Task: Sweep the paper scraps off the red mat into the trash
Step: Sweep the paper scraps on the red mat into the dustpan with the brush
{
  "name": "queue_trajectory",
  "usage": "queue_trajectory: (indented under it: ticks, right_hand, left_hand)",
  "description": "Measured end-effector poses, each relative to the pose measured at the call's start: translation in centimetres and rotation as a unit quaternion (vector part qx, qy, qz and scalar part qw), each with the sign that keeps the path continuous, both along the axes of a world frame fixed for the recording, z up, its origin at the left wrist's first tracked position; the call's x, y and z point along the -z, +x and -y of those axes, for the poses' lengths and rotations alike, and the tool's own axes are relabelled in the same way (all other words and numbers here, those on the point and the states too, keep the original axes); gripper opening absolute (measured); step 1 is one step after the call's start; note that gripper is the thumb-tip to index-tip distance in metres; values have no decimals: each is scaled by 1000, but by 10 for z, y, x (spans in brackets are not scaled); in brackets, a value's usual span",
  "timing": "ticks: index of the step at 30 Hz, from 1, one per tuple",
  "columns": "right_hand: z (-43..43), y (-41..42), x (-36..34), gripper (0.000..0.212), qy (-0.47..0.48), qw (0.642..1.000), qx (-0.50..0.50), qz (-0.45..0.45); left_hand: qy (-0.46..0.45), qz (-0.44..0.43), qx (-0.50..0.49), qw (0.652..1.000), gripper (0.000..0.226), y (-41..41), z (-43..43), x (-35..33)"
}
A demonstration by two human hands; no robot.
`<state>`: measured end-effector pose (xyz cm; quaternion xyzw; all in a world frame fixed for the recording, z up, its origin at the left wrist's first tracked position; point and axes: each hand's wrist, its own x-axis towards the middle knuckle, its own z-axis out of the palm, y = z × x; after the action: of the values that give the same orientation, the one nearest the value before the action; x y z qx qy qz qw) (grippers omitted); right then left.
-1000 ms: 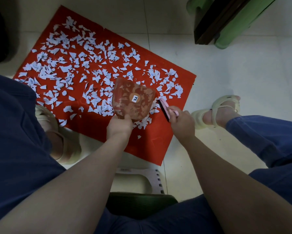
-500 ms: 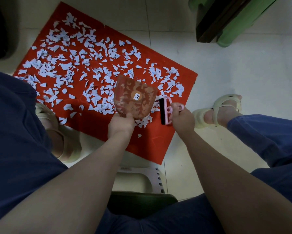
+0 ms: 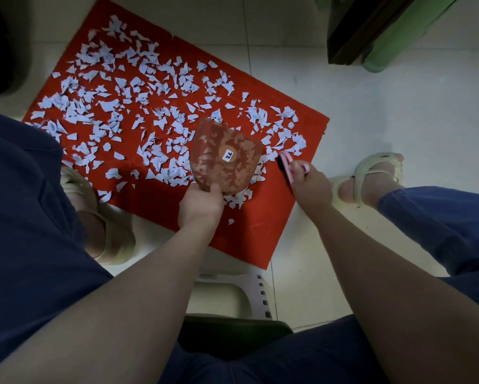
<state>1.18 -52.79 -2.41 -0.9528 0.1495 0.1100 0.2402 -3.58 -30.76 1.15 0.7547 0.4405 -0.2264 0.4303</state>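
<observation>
Sweeping barely begun: left hand (image 3: 200,207) gripped a translucent dustpan (image 3: 225,159) tilted over the red mat (image 3: 260,214), right hand (image 3: 311,184) closed round a pink brush (image 3: 286,166) just beside it, paper scraps (image 3: 116,106) littering nearly everywhere beyond.

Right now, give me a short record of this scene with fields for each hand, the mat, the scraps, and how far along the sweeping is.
left hand: grips the handle end of a clear dustpan, tilted over the mat
right hand: holds a small pink brush at the mat's right side, beside the dustpan
red mat: flat on the tiled floor
paper scraps: spread over most of the mat, some showing through the dustpan
progress: early; only the near right corner looks mostly swept
trash: not in view
</observation>
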Motion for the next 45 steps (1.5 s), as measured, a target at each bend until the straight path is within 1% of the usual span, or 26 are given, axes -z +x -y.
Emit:
queue_trajectory:
  ticks: [2,3,5,7,9,12,14,16,18,20,22,24,26,28,29,30,33,35,38,40,41,43,45]
  right_hand:
    - [-4,0,1,60,-13,999,14,33]
    - [-5,1,1,63,-19,998,32,46]
    - [-4,7,-5,55,-48,994,74,60]
    - [1,14,-9,51,-77,990,114,36]
    - [6,19,-10,53,-78,988,134,-6]
    - [8,19,-4,53,-40,994,95,-26]
    - [3,16,-1,52,-21,998,59,-15]
    - [-2,13,-1,59,-15,999,44,1]
    - [-5,13,-3,68,-27,998,54,26]
    - [-5,18,-7,65,-52,994,79,48]
    - [0,25,-13,57,-75,990,120,30]
    - [8,30,-14,51,-85,987,134,-12]
    - [11,30,-13,49,-50,991,119,-43]
    - [8,26,-9,50,11,994,101,-32]
    - [5,24,-8,51,25,995,91,-20]
    - [1,22,-6,51,25,997,76,-10]
    - [-4,19,0,53,-13,999,33,1]
    - [-4,22,-2,57,-37,998,52,12]
    - [1,30,-10,54,-57,992,108,35]
    - [8,37,-14,52,-62,988,138,15]
    - [12,39,-13,50,-55,989,139,-11]
    - [15,41,-10,49,-22,992,114,-56]
    - [14,38,-5,48,3,996,77,-44]
  left_hand:
    - [5,-2,1,1000,32,1,0,1]
    - [7,-3,2,1000,31,1,0,1]
    - [9,-3,6,1000,30,2,1,1]
    - [11,-5,10,1000,30,2,2,1]
    - [11,-8,14,1000,32,2,2,2]
    - [6,-10,16,1000,34,2,2,2]
    - [5,-11,16,1000,32,2,2,2]
    - [6,-11,16,1000,30,2,1,2]
    - [8,-12,14,1000,30,2,1,2]
    - [9,-11,12,1000,31,3,1,2]
    - [9,-9,14,1000,32,3,2,1]
    - [9,-8,17,1000,31,3,1,1]
    - [8,-7,16,1000,31,3,0,1]
    - [9,-5,15,1000,30,3,0,1]
    - [11,-5,15,1000,30,3,-1,1]
    - [13,-5,16,1000,29,3,-1,1]
    - [15,-8,16,1000,29,4,-1,1]
    - [14,-9,17,1000,30,4,0,1]
    - [12,-8,16,1000,30,4,0,0]
    - [9,-7,16,1000,30,4,1,1]
    - [9,-7,15,1000,31,4,0,1]
    - [8,-5,15,1000,32,4,0,2]
    - [4,-4,13,1000,32,4,0,3]
